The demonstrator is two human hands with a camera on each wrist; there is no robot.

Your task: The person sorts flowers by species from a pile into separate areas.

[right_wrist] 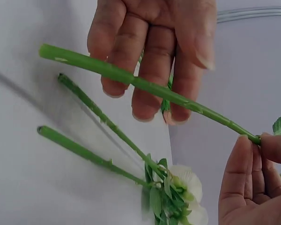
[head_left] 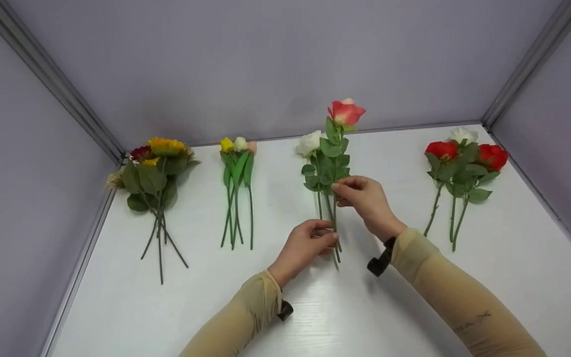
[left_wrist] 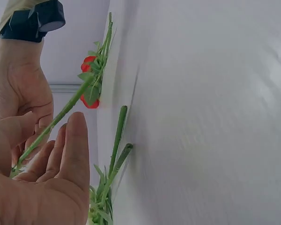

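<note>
A pink-red rose (head_left: pixel 346 114) is held upright above the table. My right hand (head_left: pixel 367 203) pinches its green stem (right_wrist: pixel 145 84) between thumb and fingertips, just below the leaves. Lower down, my left hand (head_left: pixel 308 245) is around the stem's bottom part. In the left wrist view the left hand's fingers (left_wrist: pixel 75 145) are extended and loose, the stem passing between them and the thumb without a grip. Behind the held stem, white roses (head_left: pixel 309 144) lie on the table; the right wrist view shows two of their stems (right_wrist: pixel 96 157) below the held one.
To the left on the white table (head_left: pixel 285 322) lie several tulips (head_left: pixel 238 168) and a bunch with sunflowers (head_left: pixel 166 146). Red and white roses (head_left: pixel 492 156) lie at the right. Grey panels (head_left: pixel 285 64) enclose the back and sides.
</note>
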